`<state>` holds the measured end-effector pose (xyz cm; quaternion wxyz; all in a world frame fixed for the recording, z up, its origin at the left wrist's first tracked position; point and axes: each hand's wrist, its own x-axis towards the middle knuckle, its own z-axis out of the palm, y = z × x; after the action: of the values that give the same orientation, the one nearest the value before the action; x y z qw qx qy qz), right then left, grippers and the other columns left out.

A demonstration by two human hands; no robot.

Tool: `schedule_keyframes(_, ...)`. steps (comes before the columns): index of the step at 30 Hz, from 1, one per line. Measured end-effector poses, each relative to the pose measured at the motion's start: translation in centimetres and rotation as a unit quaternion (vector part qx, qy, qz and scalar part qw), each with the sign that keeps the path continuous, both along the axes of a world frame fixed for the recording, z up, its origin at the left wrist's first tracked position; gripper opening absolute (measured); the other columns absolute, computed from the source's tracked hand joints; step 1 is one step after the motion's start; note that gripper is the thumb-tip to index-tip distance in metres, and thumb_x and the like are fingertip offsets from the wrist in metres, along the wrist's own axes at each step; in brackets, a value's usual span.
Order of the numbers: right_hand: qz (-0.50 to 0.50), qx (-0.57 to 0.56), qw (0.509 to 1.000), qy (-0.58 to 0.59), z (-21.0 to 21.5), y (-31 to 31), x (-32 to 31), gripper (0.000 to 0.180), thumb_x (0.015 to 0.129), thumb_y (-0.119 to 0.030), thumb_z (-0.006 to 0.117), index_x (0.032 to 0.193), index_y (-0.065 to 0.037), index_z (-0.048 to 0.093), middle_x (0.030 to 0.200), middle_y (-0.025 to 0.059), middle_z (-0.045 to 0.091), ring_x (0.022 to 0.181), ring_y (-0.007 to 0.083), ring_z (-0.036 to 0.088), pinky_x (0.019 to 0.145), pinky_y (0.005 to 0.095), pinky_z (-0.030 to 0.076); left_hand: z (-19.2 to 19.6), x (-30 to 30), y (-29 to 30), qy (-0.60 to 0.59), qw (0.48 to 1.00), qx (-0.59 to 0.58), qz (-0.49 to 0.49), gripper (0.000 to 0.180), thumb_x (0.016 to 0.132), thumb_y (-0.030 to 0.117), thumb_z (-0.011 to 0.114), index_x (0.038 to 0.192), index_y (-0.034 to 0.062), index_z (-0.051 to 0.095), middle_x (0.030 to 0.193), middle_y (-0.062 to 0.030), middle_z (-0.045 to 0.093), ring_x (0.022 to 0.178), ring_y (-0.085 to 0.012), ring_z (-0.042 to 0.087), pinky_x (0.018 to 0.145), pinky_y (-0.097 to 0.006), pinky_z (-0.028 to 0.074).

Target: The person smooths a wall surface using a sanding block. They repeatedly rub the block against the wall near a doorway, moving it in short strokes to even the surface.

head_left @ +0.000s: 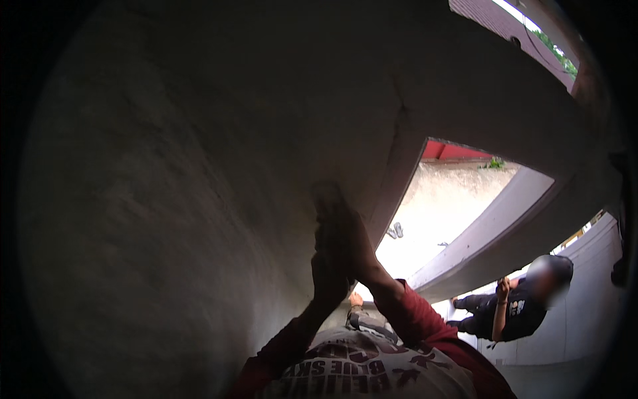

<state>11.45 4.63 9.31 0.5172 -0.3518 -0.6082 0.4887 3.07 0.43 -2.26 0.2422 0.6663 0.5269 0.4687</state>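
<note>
Both of my arms, in dark red sleeves, reach up to a large dull grey wall (153,219) in deep shade. My left hand (330,276) and my right hand (352,243) are close together against it, closed one beside the other with the right a little higher. A dim, blurred rounded shape (327,191) sticks out above the fingers. Shadow hides what it is, and the finger details are dark too.
Right of my hands is a four-sided opening (425,213) onto bright ground, with dark sandals (395,231) outside. A person (525,306) in dark clothes and a cap stands at the lower right, one hand raised. Below me shows a bare foot (356,299).
</note>
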Motion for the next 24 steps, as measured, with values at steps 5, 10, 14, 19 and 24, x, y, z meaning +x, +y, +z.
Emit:
schedule_keyframes(5,0.020,-0.041,0.998,-0.049,-0.1,-0.2,0.5,0.022,0.101,-0.016,0.062,0.114,0.001,0.059,0.089,0.0125,0.067,0.078,0.0118,0.067,0.062,0.0305,0.052,1.6,-0.8,-0.8,-0.222,0.973,-0.054,-0.036,0.037,0.108,0.034,0.056,0.089,0.0025,0.062,0.053,-0.0009,0.054,0.044,-0.0139,0.056,0.041,-0.031,0.041)
schedule_keyframes(10,0.002,0.000,0.997,-0.072,-2.5,-2.6,1.1,0.025,0.105,-0.022,0.060,0.114,0.001,0.060,0.101,0.0228,0.070,0.095,0.0328,0.072,0.077,0.0419,0.055,3.6,-2.2,-3.6,-0.366,0.921,-0.132,-0.021,0.042,0.112,0.043,0.047,0.095,0.0075,0.062,0.060,-0.0010,0.056,0.046,-0.0113,0.054,0.040,-0.028,0.041)
schedule_keyframes(14,-0.076,-0.022,0.985,-0.153,-6.4,-5.4,3.6,0.032,0.105,-0.028,0.063,0.118,0.001,0.059,0.106,0.0236,0.071,0.099,0.0377,0.072,0.085,0.0433,0.056,2.7,-4.4,-4.3,-0.437,0.879,-0.182,0.056,0.047,0.111,0.050,0.042,0.090,0.0112,0.056,0.060,-0.0025,0.052,0.043,-0.0130,0.049,0.040,-0.029,0.038)
schedule_keyframes(19,-0.162,-0.083,0.968,-0.173,-11.1,-10.9,7.9,0.029,0.104,-0.022,0.066,0.118,0.003,0.061,0.106,0.0188,0.073,0.099,0.0284,0.074,0.087,0.0390,0.058,-0.3,-6.8,-6.0,0.035,0.981,-0.023,0.191,0.033,0.107,0.034,0.060,0.098,0.0026,0.063,0.072,-0.0098,0.060,0.067,-0.0230,0.067,0.061,-0.037,0.051)
schedule_keyframes(24,-0.230,-0.195,0.931,-0.203,-14.2,-14.6,9.7,0.032,0.103,-0.022,0.067,0.121,0.004,0.062,0.111,0.0208,0.074,0.103,0.0280,0.074,0.089,0.0386,0.059,-1.8,-8.4,-8.4,0.152,0.969,0.029,0.193,0.028,0.099,0.027,0.074,0.108,0.0018,0.066,0.094,-0.0108,0.065,0.079,-0.0248,0.069,0.066,-0.039,0.054)
